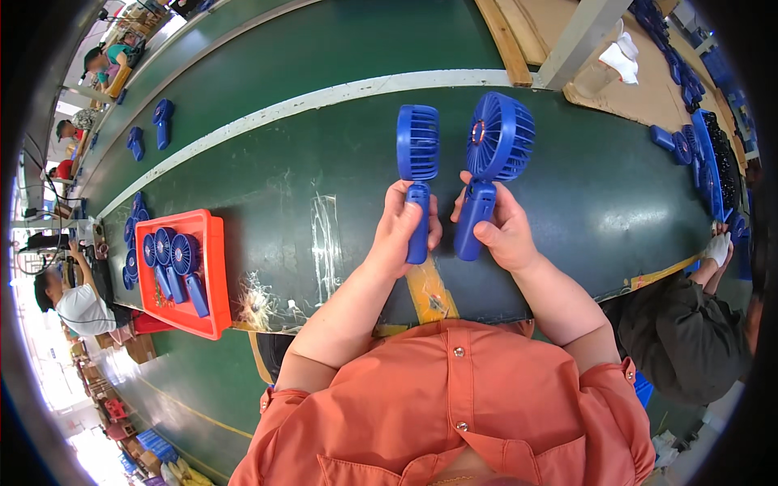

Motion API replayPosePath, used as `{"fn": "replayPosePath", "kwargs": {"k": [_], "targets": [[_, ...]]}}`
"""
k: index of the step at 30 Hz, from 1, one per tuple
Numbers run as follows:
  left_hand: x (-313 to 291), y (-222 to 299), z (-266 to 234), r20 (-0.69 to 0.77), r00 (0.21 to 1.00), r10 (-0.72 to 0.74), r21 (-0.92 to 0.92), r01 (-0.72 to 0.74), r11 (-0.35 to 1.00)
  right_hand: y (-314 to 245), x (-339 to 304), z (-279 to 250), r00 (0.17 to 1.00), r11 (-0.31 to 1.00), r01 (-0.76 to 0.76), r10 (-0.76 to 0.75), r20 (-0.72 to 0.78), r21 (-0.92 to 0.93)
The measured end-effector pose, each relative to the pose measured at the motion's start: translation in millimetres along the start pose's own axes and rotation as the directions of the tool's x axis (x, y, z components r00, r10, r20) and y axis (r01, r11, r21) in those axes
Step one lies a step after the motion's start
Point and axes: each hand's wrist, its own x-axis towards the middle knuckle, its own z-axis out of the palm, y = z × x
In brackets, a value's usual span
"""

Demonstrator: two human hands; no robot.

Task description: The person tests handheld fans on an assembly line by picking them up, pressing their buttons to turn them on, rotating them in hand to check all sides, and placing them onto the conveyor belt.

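Two blue handheld fans are held upright side by side over the green work table. My left hand [405,223] is closed round the handle of the left fan [418,146], whose caged head is turned nearly edge-on. In my right hand [504,227] is the handle of the other fan [496,142]; its round grille faces toward the left, with the hub and blades showing. The two fans stand a little apart and do not touch. Some fingers are hidden behind the handles.
A red tray [215,275] with several blue fans stands left on the green table [267,186], more fans beside it. Two fans lie beyond the white strip [324,95]. A blue tray [707,166] and a co-worker [689,336] are at right. A metal post [579,49] rises far right.
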Motion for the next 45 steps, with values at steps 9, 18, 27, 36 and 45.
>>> {"fn": "replayPosePath", "kwargs": {"k": [9, 18, 27, 36, 45], "targets": [[0, 2, 13, 0.051, 0.997, -0.06, 0.082, 0.056, 0.995, 9, -4, -3, 0.998, 0.998, -0.033, 0.036, -0.044, 0.059], [-14, -2, 39, 0.165, 0.98, 0.112, 0.71, -0.197, 0.677, 10, -10, -7, 0.991, 0.983, -0.134, 0.132, 0.024, 0.124], [-60, 52, 4, -0.044, 0.865, 0.5, 0.884, -0.199, 0.422, 11, 2, -1, 0.995, 0.98, 0.074, -0.085, -0.05, -0.186], [-434, 231, -188, -0.243, -0.632, 0.735, 0.957, -0.032, 0.289, 8, 6, 4, 0.983, 0.994, 0.056, -0.072, -0.169, -0.099], [-540, -110, -336, -0.931, -0.261, -0.255, -0.117, -0.447, 0.887, -8, 4, -27, 0.951, 0.992, -0.018, -0.022, -0.309, -0.126]]}}
